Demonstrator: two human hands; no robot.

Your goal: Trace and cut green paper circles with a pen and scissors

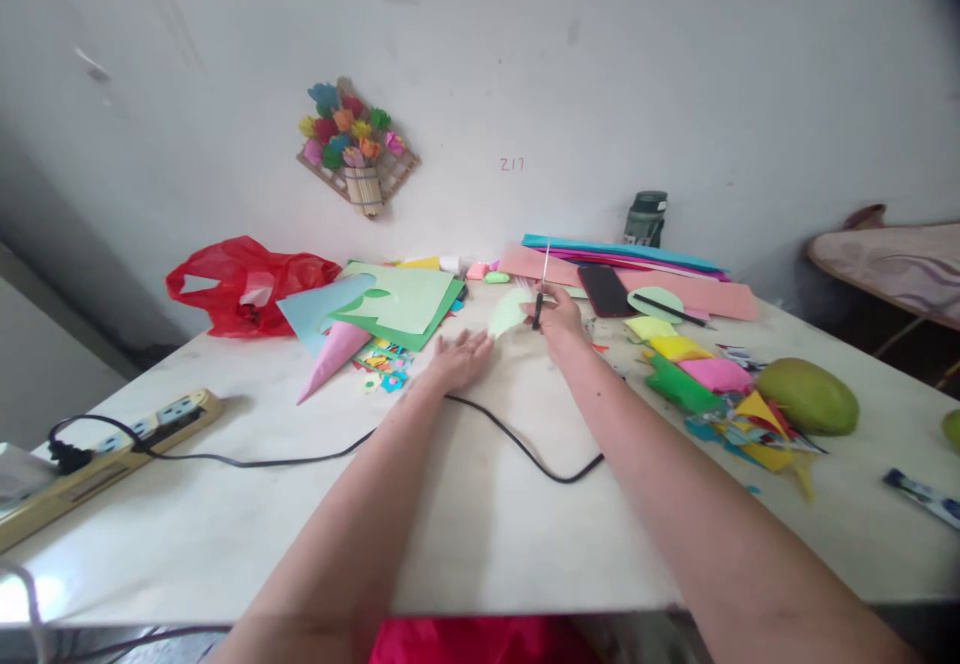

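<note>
My left hand (pixel 461 359) lies flat on the table with its fingers stretched out, the tips at the near left edge of a pale green paper piece (pixel 508 312). The far edge of this piece looks slit into thin strips. At its right side my right hand (pixel 561 319) is closed on a black-handled tool with a thin silver blade (pixel 545 266) pointing up and away. Whether it is a knife or closed scissors I cannot tell. A black phone (pixel 604 291) and a pale green paper disc (pixel 651 301) with a black pen on it lie to the right.
Green paper sheets (pixel 409 294), a pink paper cone (pixel 334 356) and a red plastic bag (pixel 247 289) are at left. A power strip (pixel 112 464) feeds a black cable (pixel 517 444) running under my arms. Colourful packets and scraps (pixel 694 374) and a mango (pixel 808 396) lie at right.
</note>
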